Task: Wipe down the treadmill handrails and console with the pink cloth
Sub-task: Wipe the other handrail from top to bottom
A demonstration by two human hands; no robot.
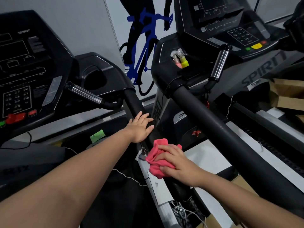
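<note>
Pale wall behind with a blue cyclist graphic (144, 46); two treadmills side by side; left console (24, 66) dark, right console (230, 22) holding two spray bottles (180, 59) in its cup well. Left hand (139, 127) flat, fingers spread, on the near handrail (134, 104) (gripping nothing); right hand (174, 163) presses the bunched pink cloth (156, 157) onto the rail lower down; neighbouring handrail (222, 129) close alongside; loose string (128, 176) trailing below.

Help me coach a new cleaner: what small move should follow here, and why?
Probably slide the right hand with the pink cloth up the black handrail toward the left hand; the cloth sits at the rail's lower end, with the stretch above it uncovered.
</note>
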